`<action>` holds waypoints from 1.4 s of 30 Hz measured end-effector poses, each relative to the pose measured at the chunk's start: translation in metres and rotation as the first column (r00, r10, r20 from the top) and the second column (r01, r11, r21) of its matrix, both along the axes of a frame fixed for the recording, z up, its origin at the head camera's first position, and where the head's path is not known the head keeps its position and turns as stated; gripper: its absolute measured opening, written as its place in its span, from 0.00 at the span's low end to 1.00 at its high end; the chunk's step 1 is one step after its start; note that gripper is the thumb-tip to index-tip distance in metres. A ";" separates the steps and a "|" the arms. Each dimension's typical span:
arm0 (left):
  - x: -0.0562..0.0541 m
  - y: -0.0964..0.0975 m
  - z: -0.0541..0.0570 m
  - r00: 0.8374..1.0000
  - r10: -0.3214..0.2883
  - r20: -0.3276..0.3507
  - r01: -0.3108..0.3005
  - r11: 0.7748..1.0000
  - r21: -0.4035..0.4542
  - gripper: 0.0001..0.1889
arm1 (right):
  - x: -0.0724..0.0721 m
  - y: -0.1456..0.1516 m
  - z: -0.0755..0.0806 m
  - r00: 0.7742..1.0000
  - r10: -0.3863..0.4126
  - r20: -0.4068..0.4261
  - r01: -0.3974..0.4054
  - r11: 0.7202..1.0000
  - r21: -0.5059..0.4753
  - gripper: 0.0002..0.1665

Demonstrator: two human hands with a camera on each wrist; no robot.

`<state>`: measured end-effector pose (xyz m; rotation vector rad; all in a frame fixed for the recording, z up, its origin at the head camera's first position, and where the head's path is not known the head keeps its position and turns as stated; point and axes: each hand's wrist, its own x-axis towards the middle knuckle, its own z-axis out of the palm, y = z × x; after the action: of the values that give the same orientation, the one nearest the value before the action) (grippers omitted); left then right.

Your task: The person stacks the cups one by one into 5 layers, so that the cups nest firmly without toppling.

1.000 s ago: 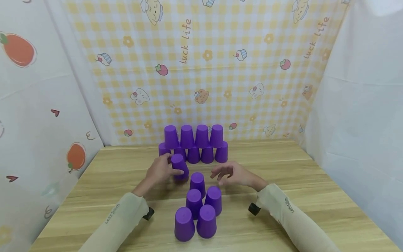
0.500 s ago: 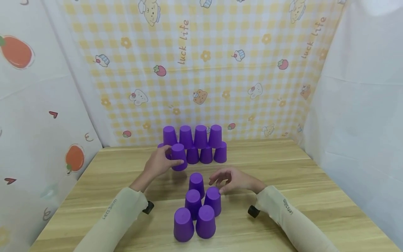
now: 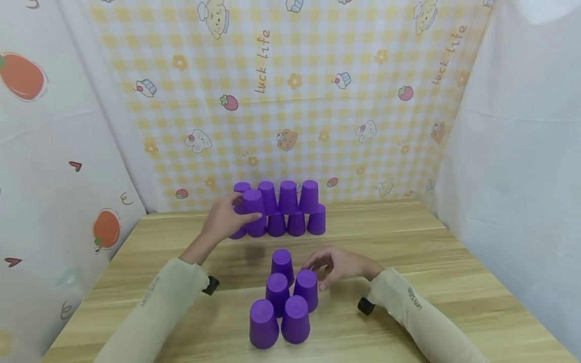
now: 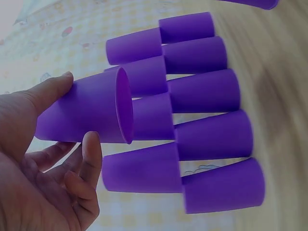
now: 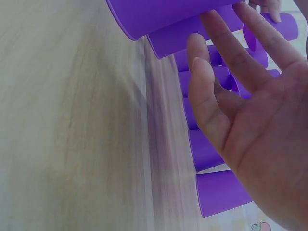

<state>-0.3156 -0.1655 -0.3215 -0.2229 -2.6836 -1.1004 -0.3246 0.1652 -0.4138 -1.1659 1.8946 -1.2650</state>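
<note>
My left hand grips an upside-down purple plastic cup, thumb on its near side. In the left wrist view this cup is apart from the stack, its open rim facing the stacked cups' bases. Behind it stands a two-tier row of upside-down purple cups, the upper ones bridging the lower ones. My right hand hovers beside a front purple cup, fingers loosely bent and reaching behind it. In the right wrist view its fingertips overlap the cups; whether they touch cannot be told.
Several more upside-down purple cups stand in a cluster near the table's front. The wooden table ends at a checked cloth backdrop, with white cloth at the right side.
My left hand has lifted its cup from low in front of the stack up to its upper tier. The right hand has moved slightly nearer to me, to the front cup's side.
</note>
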 end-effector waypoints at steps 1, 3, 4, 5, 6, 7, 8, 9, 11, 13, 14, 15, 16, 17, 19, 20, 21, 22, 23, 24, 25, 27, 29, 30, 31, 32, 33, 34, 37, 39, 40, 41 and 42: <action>-0.001 0.000 0.002 1.000 -0.001 -0.005 0.001 1.000 -0.004 0.38 | 0.000 0.000 0.000 1.000 0.006 -0.001 -0.006 1.000 0.000 0.34; -0.001 0.001 0.007 1.000 0.003 0.001 -0.003 1.000 -0.005 0.38 | 0.000 -0.001 -0.001 1.000 0.016 -0.010 -0.016 1.000 -0.012 0.33; -0.001 0.001 0.008 1.000 0.005 0.003 -0.005 1.000 -0.006 0.38 | 0.000 -0.002 -0.002 1.000 0.025 -0.012 -0.025 0.999 -0.022 0.32; -0.002 0.001 0.010 1.000 0.008 0.008 -0.008 1.000 -0.006 0.38 | 0.000 -0.002 -0.002 0.999 0.035 -0.013 -0.035 0.999 -0.032 0.32; -0.002 0.001 0.011 1.000 0.008 0.013 -0.008 1.000 -0.004 0.38 | 0.000 -0.002 -0.003 0.999 0.040 -0.010 -0.040 0.998 -0.038 0.31; -0.003 0.001 0.012 1.000 0.011 0.019 -0.010 1.000 -0.003 0.38 | -0.001 -0.003 -0.004 0.999 0.047 -0.005 -0.048 0.998 -0.047 0.30; -0.003 0.002 0.014 1.000 0.011 0.024 -0.011 1.000 0.002 0.39 | -0.001 -0.003 -0.006 0.999 0.053 -0.001 -0.053 0.997 -0.055 0.30; -0.004 0.002 0.015 0.999 0.013 0.031 -0.013 1.000 0.007 0.39 | -0.001 -0.004 -0.007 0.998 0.060 0.006 -0.060 0.996 -0.065 0.29; -0.006 0.002 0.018 0.999 0.020 0.037 -0.020 1.000 0.013 0.41 | -0.001 -0.005 -0.007 0.998 0.065 0.013 -0.064 0.995 -0.073 0.28; -0.008 0.001 0.021 0.999 0.021 0.033 -0.022 1.000 0.022 0.42 | 0.000 -0.006 -0.007 0.997 0.069 0.021 -0.067 0.994 -0.082 0.28; -0.009 0.001 0.023 0.999 0.020 0.030 -0.021 0.999 0.027 0.42 | 0.000 -0.006 -0.007 0.997 0.074 0.024 -0.072 0.993 -0.089 0.28; -0.010 0.001 0.024 0.999 0.020 0.027 -0.021 0.999 0.029 0.43 | 0.000 -0.006 -0.007 0.997 0.075 0.027 -0.072 0.993 -0.091 0.28; -0.010 0.001 0.025 1.000 0.021 0.021 -0.022 0.999 0.025 0.43 | 0.000 -0.005 -0.007 0.997 0.077 0.026 -0.074 0.993 -0.096 0.28; -0.011 0.001 0.026 1.000 0.021 0.017 -0.022 1.000 0.023 0.43 | 0.000 -0.005 -0.007 0.997 0.079 0.022 -0.076 0.992 -0.100 0.28; -0.012 0.002 0.028 1.000 0.025 0.018 -0.025 1.000 0.017 0.43 | -0.001 -0.004 -0.007 0.997 0.068 0.018 -0.066 0.993 -0.097 0.28; -0.013 0.002 0.029 0.999 0.029 0.023 -0.029 0.999 0.015 0.43 | -0.001 -0.003 -0.007 0.998 0.061 0.012 -0.060 0.994 -0.094 0.28; -0.013 0.002 0.030 0.999 0.032 0.027 -0.032 0.999 0.013 0.43 | -0.001 -0.003 -0.006 0.999 0.048 0.008 -0.047 0.995 -0.085 0.28; -0.013 0.002 0.031 0.999 0.035 0.035 -0.036 0.999 0.015 0.42 | -0.001 -0.002 -0.006 0.999 0.036 0.001 -0.036 0.996 -0.080 0.28; -0.013 0.002 0.032 0.998 0.037 0.042 -0.037 0.999 0.019 0.42 | -0.002 -0.001 -0.006 1.000 0.024 0.000 -0.024 0.997 -0.075 0.28; -0.014 0.002 0.033 0.998 0.036 0.045 -0.038 0.999 0.025 0.42 | -0.002 -0.001 -0.005 1.000 0.011 0.002 -0.011 0.997 -0.073 0.28; -0.014 0.002 0.034 0.998 0.036 0.046 -0.037 0.999 0.032 0.42 | -0.003 0.000 -0.005 1.000 0.000 0.003 0.001 0.997 -0.075 0.27; -0.015 0.002 0.036 0.999 0.031 0.042 -0.033 0.998 0.049 0.41 | -0.004 0.000 -0.005 1.000 -0.014 0.004 0.014 0.996 -0.092 0.27; -0.016 0.001 0.038 0.999 0.031 0.033 -0.033 0.998 0.058 0.41 | -0.005 0.000 -0.005 1.000 -0.027 0.013 0.029 0.993 -0.113 0.26; -0.017 0.001 0.039 0.999 0.030 0.030 -0.032 0.998 0.061 0.41 | -0.006 0.000 -0.004 0.999 -0.039 0.015 0.040 0.992 -0.118 0.27; -0.018 0.000 0.039 0.999 0.031 0.031 -0.033 0.998 0.061 0.41 | -0.006 0.000 -0.004 0.999 -0.048 0.016 0.050 0.991 -0.122 0.27; -0.018 0.000 0.040 0.999 0.031 0.032 -0.033 0.998 0.059 0.41 | -0.007 0.000 -0.003 0.998 -0.062 0.016 0.063 0.990 -0.124 0.27; -0.018 -0.001 0.040 0.999 0.035 0.034 -0.037 0.998 0.054 0.41 | -0.007 0.000 -0.003 0.996 -0.082 0.016 0.084 0.989 -0.121 0.27; -0.019 -0.001 0.041 0.999 0.038 0.038 -0.039 0.998 0.052 0.41 | -0.007 0.000 -0.002 0.995 -0.100 0.011 0.101 0.988 -0.118 0.27; -0.020 -0.002 0.042 0.998 0.043 0.040 -0.045 0.998 0.044 0.41 | -0.007 -0.001 -0.001 0.989 -0.149 -0.015 0.146 0.981 -0.125 0.27; -0.021 -0.002 0.043 0.998 0.049 0.038 -0.051 0.998 0.040 0.41 | -0.008 -0.001 0.001 0.985 -0.169 -0.025 0.163 0.976 -0.143 0.26; -0.022 -0.002 0.044 0.998 0.050 0.037 -0.052 0.998 0.039 0.41 | -0.008 -0.001 0.001 0.985 -0.171 -0.031 0.165 0.974 -0.157 0.25; -0.022 -0.002 0.044 0.998 0.052 0.036 -0.053 0.998 0.037 0.41 | -0.009 -0.001 0.002 0.983 -0.178 -0.035 0.170 0.971 -0.169 0.25; -0.023 -0.002 0.044 0.998 0.053 0.037 -0.055 0.998 0.037 0.40 | -0.009 -0.001 0.003 0.982 -0.185 -0.037 0.176 0.968 -0.180 0.24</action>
<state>-0.3385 -0.1679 -0.2775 -0.1244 -2.6808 -1.1484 -0.3338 0.1638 -0.4106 -1.1449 1.9980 -1.5407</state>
